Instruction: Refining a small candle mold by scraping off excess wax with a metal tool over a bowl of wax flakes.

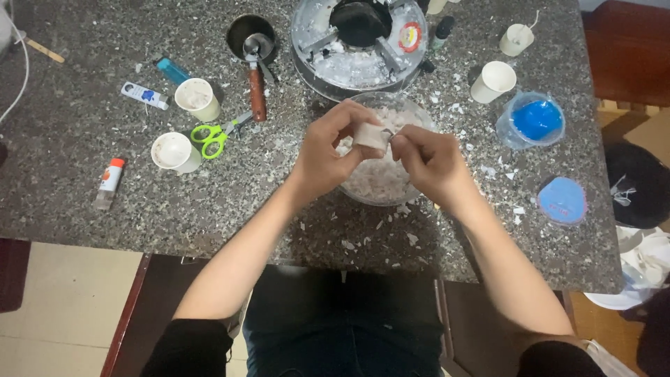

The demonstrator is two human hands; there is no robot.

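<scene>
From the head camera: both hands meet over the clear bowl [419,115] of pale flakes on the speckled table [84,202]; left hand [328,153] pinches a pale waxy chunk [370,136] tight, right hand [429,160] nips its right edge with fingertips closed on it; the chunk looks light, stiff and crumbly, best held by its flat sides; green scissors [213,136] lie well off left.
</scene>
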